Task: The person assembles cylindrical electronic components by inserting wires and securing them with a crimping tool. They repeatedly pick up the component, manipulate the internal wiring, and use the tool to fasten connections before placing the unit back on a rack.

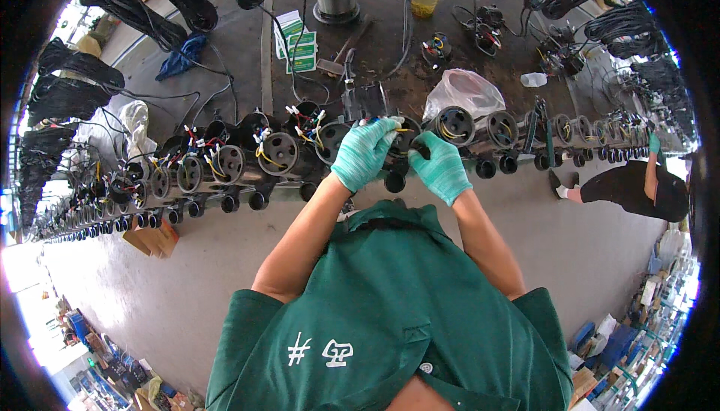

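Both gloved hands work at one black motor housing (pixel 397 148) in the long row on the table (pixel 390 43), near the picture's centre. The left hand (pixel 363 153) covers its open end from 9 o'clock, fingers curled together on the rim and, it seems, on a pale wire. The right hand (pixel 442 166) steadies it from 4 o'clock, fingers closed on the body. This looks like the wiring step; the next move calls for tucking the leads inside. Neighbouring housings (pixel 279 154) hold coloured wires. A clear plastic bag (pixel 465 92) lies at 1 o'clock, contents unclear.
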A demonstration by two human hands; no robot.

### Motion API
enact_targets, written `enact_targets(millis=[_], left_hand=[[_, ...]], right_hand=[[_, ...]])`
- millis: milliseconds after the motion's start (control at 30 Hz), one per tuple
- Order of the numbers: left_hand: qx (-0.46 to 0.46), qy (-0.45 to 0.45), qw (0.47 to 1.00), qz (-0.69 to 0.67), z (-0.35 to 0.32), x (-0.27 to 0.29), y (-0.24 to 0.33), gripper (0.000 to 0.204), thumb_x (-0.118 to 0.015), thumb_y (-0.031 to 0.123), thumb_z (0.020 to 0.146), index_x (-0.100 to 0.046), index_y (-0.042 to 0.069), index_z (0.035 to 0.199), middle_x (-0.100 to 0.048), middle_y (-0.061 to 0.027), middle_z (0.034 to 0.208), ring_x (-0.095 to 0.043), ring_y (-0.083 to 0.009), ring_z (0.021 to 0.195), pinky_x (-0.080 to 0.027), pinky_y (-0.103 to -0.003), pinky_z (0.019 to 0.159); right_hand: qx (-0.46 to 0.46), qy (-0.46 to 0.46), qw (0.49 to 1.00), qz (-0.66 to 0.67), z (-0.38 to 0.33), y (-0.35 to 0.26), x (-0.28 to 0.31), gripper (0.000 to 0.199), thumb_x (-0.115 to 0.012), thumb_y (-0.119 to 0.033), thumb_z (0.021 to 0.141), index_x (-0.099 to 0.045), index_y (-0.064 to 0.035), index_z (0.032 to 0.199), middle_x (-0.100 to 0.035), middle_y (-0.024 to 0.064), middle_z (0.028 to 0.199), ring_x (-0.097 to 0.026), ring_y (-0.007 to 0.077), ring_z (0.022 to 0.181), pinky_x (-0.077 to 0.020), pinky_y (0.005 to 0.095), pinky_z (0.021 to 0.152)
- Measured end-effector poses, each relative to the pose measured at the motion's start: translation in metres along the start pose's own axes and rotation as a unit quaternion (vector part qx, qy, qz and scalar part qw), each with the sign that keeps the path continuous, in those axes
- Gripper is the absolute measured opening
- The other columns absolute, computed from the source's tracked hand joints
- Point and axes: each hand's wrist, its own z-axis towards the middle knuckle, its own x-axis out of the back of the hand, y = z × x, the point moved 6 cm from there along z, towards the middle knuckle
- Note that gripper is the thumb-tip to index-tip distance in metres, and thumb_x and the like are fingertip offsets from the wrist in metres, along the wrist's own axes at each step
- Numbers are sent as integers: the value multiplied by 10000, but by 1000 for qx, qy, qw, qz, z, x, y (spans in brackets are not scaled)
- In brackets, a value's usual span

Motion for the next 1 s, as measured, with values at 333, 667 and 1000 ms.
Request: enact_targets(millis=[333, 667, 1000], left_hand=[[-42, -44, 995, 85, -6, -9, -4, 187, -661, 129, 963, -743, 77, 1124, -752, -163, 1038, -700, -387, 943, -554, -457, 838], [-53, -45, 993, 98, -6, -11, 3, 197, -687, 78, 908, -738, 64, 1099, -727, -161, 982, -678, -388, 923, -530, -478, 868], [-57, -68, 990, 110, -8, -12, -1, 185, -687, 74, 919, -740, 77, 1096, -724, -170, 996, -672, -395, 950, -530, -487, 858]], right_hand=[[34, -3, 996, -87, -17, -6, 19, 196, -745, -143, 907, -707, -35, 1066, -716, 221, 989, -684, 435, 906, -548, 473, 768], [240, 17, 942, -232, -10, -34, 16, 196, -727, -154, 884, -710, -104, 1073, -674, 107, 991, -685, 344, 886, -569, 455, 734], [232, 79, 944, -219, -8, -29, 14, 242, -763, -113, 851, -724, -101, 1089, -687, 93, 977, -688, 338, 857, -569, 436, 726]])
